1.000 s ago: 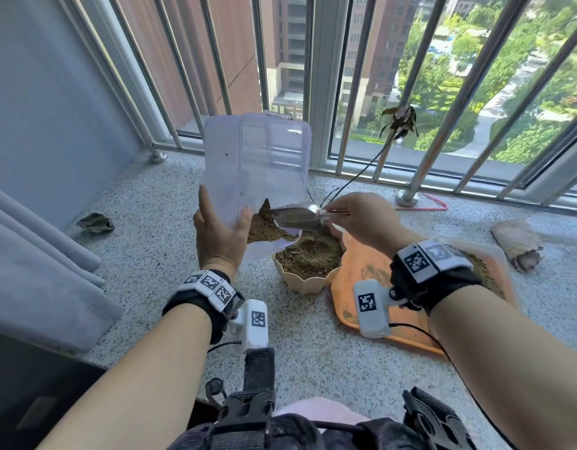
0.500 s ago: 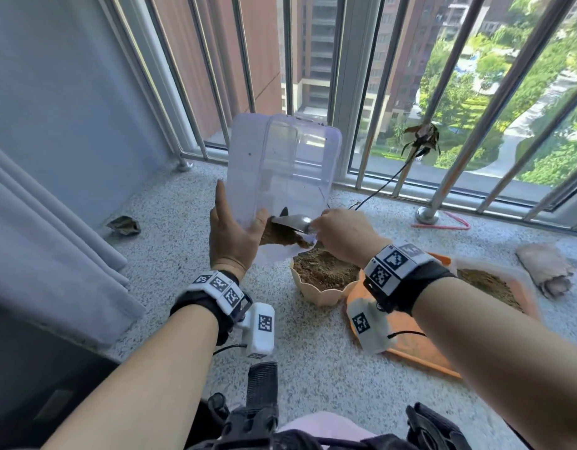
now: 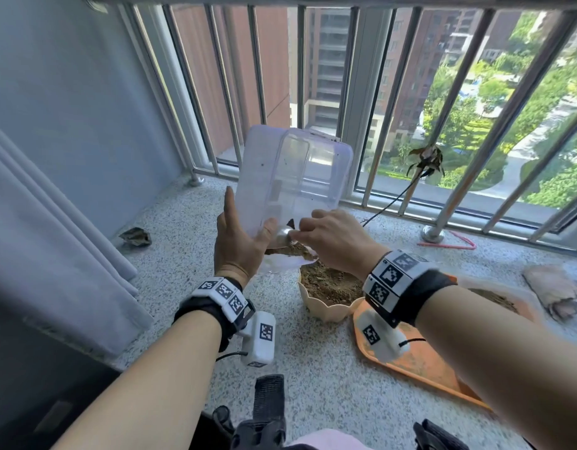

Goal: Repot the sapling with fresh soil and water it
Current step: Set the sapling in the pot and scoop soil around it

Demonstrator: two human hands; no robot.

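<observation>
Above the cream pot (image 3: 326,306), near the middle of the speckled stone floor (image 3: 313,368), the left hand (image 3: 240,246) holds a clear plastic box (image 3: 293,190) tipped steeply, its open mouth facing down toward the pot; the thumb lies along the box's near right wall and the straight fingers back its left side. A small heap of soil (image 3: 292,250) sits at the box's lower lip, just over the pot's far left rim. The right hand (image 3: 335,238) grips a metal scoop (image 3: 282,237) whose shiny bowl is inside the box mouth, touching that heap; its handle is hidden under the curled fingers. The pot stands filled with brown soil, its right side touching the left edge of an orange tray (image 3: 420,368) that carries more loose soil at its far end. The sapling (image 3: 425,157) lies well apart, far right, its thin stem slanting up against the window bars (image 3: 488,131) with limp dark leaves at the top. A crumpled cloth (image 3: 553,293) lies right of the tray, and a dry leaf (image 3: 136,237) rests far left by the curtain (image 3: 53,254).
</observation>
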